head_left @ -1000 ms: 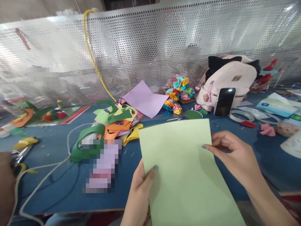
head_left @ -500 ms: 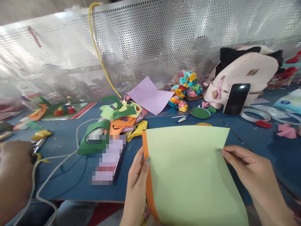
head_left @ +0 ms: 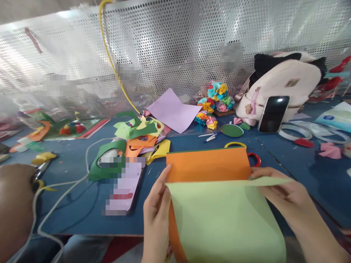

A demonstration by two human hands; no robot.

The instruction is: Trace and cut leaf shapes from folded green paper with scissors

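Observation:
Between my two hands I hold a light green paper sheet [head_left: 222, 215] in front of an orange paper sheet [head_left: 205, 166]. A thin dark green edge shows along the top of the orange sheet. My left hand [head_left: 157, 208] is closed on the left edges, its thumb in front and fingers behind. My right hand [head_left: 282, 193] grips the right side, fingers partly hidden by the green sheet's curled corner. Just behind the sheets lie scissors with a yellow and a red handle loop [head_left: 255, 159].
Paper scraps [head_left: 139, 140] and a phone [head_left: 124, 190] lie left, near a white cable [head_left: 60, 179] and another person's arm [head_left: 16, 208]. Behind are a purple sheet [head_left: 174, 109], paper flowers [head_left: 216, 98], an upright phone [head_left: 274, 115], a backpack [head_left: 296, 78] and tape rolls [head_left: 296, 133].
The light green sheet's top edge has dropped toward me, uncovering the orange sheet behind it. My right hand has shifted slightly along the right edge. The scissors' handles now show more.

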